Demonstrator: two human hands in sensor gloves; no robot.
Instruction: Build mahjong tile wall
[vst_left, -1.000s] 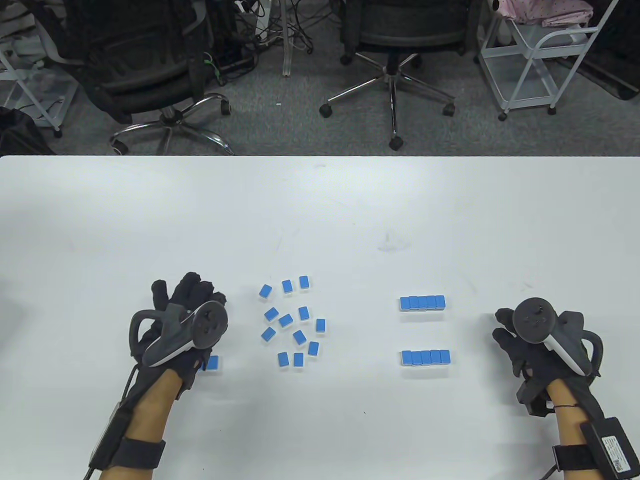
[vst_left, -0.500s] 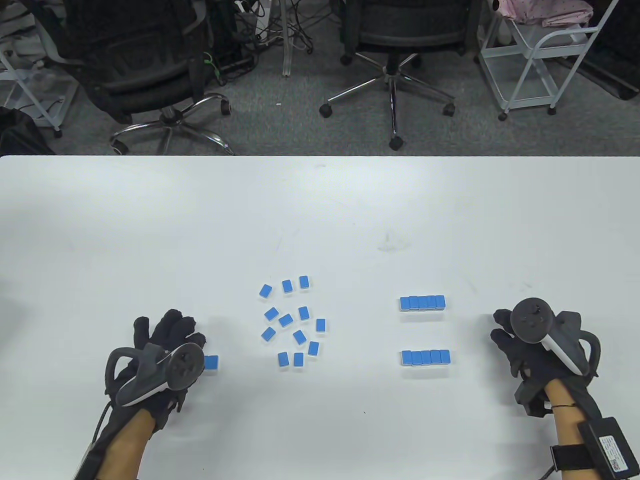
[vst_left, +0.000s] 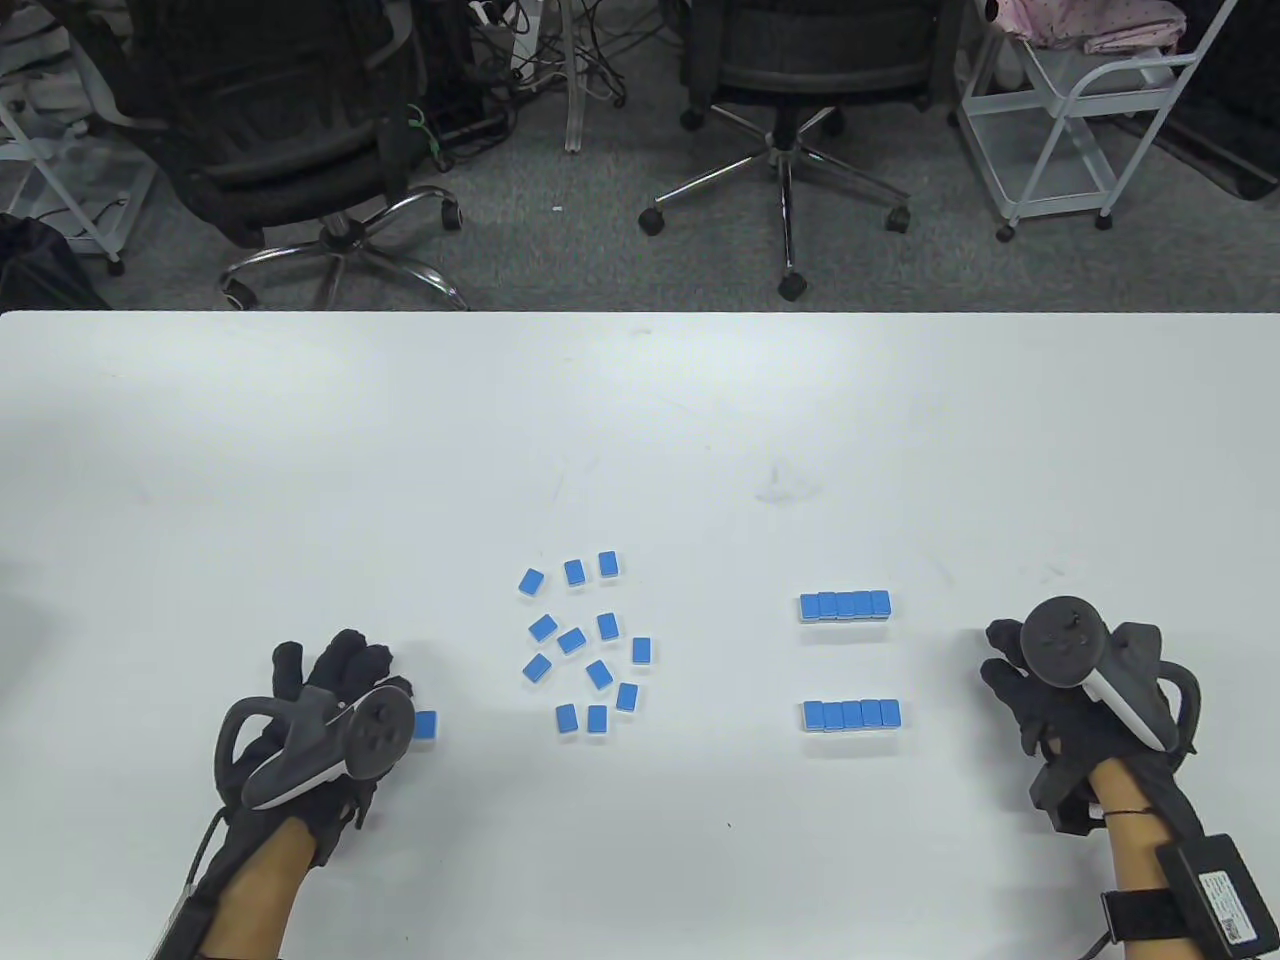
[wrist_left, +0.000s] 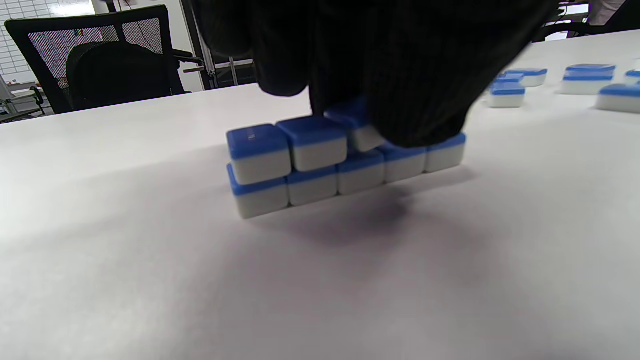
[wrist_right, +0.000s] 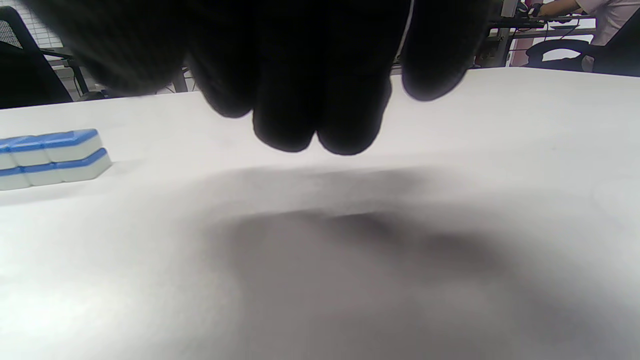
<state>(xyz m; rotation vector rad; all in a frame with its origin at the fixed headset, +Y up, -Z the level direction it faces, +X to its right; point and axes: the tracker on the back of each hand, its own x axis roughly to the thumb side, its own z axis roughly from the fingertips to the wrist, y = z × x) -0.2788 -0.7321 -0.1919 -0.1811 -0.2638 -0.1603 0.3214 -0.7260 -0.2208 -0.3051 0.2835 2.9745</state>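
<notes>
The left hand (vst_left: 330, 715) rests on a two-layer tile wall (wrist_left: 310, 167), fingers gripping its upper tiles; the right hand (vst_left: 1060, 700) hangs relaxed, holding nothing, over the counter (vst_left: 640, 420).

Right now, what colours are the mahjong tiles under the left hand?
The tiles are blue on top and white below, clearest in the left wrist view.

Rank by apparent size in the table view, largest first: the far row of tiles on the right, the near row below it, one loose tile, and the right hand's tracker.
1. tracker
2. far row and near row: look alike, five across each, not ranked
3. loose tile
</notes>
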